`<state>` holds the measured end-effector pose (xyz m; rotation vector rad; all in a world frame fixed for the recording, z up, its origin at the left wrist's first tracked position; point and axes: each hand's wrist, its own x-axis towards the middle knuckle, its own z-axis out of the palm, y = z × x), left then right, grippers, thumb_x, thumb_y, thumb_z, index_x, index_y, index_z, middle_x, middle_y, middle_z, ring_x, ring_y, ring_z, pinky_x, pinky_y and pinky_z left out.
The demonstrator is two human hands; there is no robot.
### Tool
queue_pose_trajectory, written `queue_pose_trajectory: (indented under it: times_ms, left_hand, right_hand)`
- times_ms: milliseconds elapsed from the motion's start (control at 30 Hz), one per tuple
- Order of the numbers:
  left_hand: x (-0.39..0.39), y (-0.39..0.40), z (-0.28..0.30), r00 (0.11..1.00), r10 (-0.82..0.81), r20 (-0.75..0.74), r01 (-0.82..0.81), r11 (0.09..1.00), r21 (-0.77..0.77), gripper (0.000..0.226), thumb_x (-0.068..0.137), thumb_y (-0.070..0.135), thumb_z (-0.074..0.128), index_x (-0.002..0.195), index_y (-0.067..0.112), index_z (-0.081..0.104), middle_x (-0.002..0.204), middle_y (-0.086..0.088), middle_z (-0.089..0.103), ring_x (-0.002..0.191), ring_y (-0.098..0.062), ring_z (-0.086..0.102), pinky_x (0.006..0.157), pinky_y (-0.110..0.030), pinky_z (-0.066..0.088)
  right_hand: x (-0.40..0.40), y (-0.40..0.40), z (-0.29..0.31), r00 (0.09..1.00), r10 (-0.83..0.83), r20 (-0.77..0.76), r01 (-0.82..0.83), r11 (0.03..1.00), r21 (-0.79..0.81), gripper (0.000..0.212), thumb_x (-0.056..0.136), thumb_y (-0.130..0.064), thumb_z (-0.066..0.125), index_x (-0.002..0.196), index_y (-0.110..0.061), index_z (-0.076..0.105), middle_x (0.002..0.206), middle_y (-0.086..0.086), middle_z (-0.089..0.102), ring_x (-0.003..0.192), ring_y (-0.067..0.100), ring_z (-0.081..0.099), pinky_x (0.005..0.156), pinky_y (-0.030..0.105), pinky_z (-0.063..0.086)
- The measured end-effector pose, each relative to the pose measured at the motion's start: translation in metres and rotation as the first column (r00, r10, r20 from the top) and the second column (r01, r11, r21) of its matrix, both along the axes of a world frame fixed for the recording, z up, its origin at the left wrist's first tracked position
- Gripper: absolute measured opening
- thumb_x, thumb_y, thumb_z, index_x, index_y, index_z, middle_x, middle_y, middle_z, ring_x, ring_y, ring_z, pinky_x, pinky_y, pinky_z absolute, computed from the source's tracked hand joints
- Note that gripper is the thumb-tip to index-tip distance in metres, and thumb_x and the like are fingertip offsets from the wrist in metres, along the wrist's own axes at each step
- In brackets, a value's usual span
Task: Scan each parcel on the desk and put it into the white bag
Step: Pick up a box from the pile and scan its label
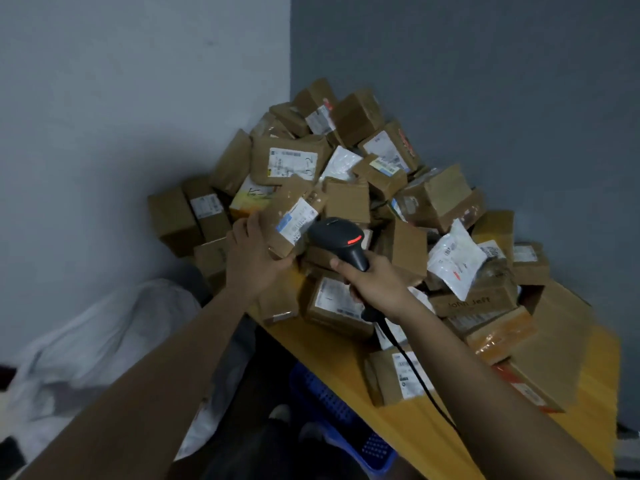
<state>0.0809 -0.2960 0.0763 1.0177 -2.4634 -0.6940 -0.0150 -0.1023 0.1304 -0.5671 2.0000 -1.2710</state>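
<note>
My left hand grips a brown cardboard parcel with a white label, tilted up in front of the heap. My right hand holds a black barcode scanner by its handle. The scanner's head sits just right of the parcel's label, and a red light glows on it. Its black cable trails down across the desk. A heap of brown parcels fills the desk corner against the walls. The white bag lies crumpled on the floor to the lower left.
The yellow wooden desk runs diagonally, its front edge near my arms. A blue plastic basket stands under the desk edge. White plastic mailers lie among the boxes at right. Grey walls meet behind the heap.
</note>
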Motion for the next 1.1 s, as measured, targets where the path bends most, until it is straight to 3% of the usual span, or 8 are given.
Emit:
queue_pose_trajectory:
  times_ms: [100,200,467,567,667,800,1000,1100]
  left_hand:
    - [0.044,-0.023,-0.005,0.981,0.181,-0.070,-0.180,0.984,0.011,0.104,0.063,0.045,0.085,0.142,0.008,0.030,0.136,-0.017,0.038,0.123,-0.034,0.037,0.100,-0.044,0.037]
    - [0.099,-0.044,-0.012,0.922,0.360,-0.144,-0.351,0.933,0.084,0.103,0.061,0.044,0.084,0.140,0.002,0.033,0.131,-0.020,0.039,0.119,-0.036,0.036,0.098,-0.044,0.035]
    - [0.247,-0.091,-0.059,0.746,0.665,0.034,-0.664,0.737,0.128,0.094,0.060,0.034,0.084,0.135,0.004,0.037,0.126,-0.020,0.042,0.117,-0.038,0.038,0.092,-0.044,0.036]
    - [0.281,-0.113,-0.088,0.733,0.661,0.165,-0.680,0.722,0.127,0.093,0.060,0.035,0.084,0.133,0.002,0.036,0.125,-0.022,0.042,0.117,-0.039,0.038,0.096,-0.045,0.032]
    - [0.298,-0.140,-0.124,0.725,0.619,0.301,-0.677,0.722,0.146,0.094,0.060,0.033,0.084,0.132,-0.001,0.035,0.123,-0.023,0.042,0.117,-0.041,0.038,0.100,-0.052,0.031]
    - [0.308,-0.164,-0.183,0.723,0.550,0.418,-0.656,0.737,0.163,0.097,0.060,0.035,0.085,0.135,-0.001,0.034,0.124,-0.024,0.040,0.115,-0.042,0.039,0.084,-0.049,0.041]
    - [0.308,-0.180,-0.296,0.692,0.534,0.485,-0.682,0.704,0.199,0.101,0.063,0.037,0.086,0.139,0.002,0.030,0.129,-0.022,0.035,0.119,-0.039,0.035,0.081,-0.049,0.044]
    - [0.308,-0.188,-0.359,0.681,0.557,0.475,-0.695,0.696,0.181,0.100,0.062,0.036,0.085,0.139,0.003,0.030,0.128,-0.020,0.035,0.118,-0.038,0.035,0.080,-0.048,0.044]
  right_hand:
    - [0.020,-0.046,-0.003,0.998,-0.001,0.069,0.004,0.999,-0.043,0.026,0.094,-0.031,0.064,0.082,-0.011,0.052,0.067,0.009,0.050,0.047,0.015,0.048,0.052,0.030,0.041]
    - [0.048,-0.098,-0.010,0.992,0.028,0.126,-0.020,0.998,-0.058,0.021,0.096,-0.030,0.061,0.086,-0.014,0.052,0.065,0.004,0.051,0.043,0.010,0.047,0.045,0.020,0.041]
    - [0.133,-0.207,-0.070,0.960,0.274,-0.064,-0.269,0.960,0.073,0.033,0.088,-0.033,0.071,0.065,-0.019,0.051,0.055,0.000,0.052,0.047,0.012,0.049,0.049,0.027,0.038]
    - [0.156,-0.233,-0.096,0.939,0.334,-0.082,-0.323,0.938,0.125,0.023,0.089,-0.033,0.070,0.074,-0.022,0.056,0.065,-0.007,0.058,0.061,0.012,0.057,0.053,0.025,0.042]
    - [0.166,-0.260,-0.128,0.906,0.414,-0.086,-0.391,0.897,0.204,0.015,0.091,-0.035,0.067,0.091,-0.023,0.058,0.083,-0.007,0.061,0.083,0.016,0.060,0.069,0.029,0.043]
    - [0.175,-0.283,-0.192,0.885,0.458,-0.081,-0.413,0.855,0.314,0.027,0.091,-0.041,0.064,0.104,-0.017,0.060,0.099,0.002,0.067,0.093,0.022,0.062,0.082,0.039,0.052]
    - [0.182,-0.301,-0.319,0.895,0.438,-0.080,-0.374,0.838,0.398,0.028,0.092,-0.034,0.065,0.104,-0.008,0.060,0.091,0.004,0.062,0.093,0.028,0.062,0.073,0.031,0.045]
    - [0.186,-0.320,-0.385,0.940,0.332,-0.072,-0.289,0.893,0.345,0.034,0.091,-0.030,0.069,0.117,-0.009,0.060,0.102,0.004,0.064,0.095,0.018,0.059,0.077,0.025,0.040]
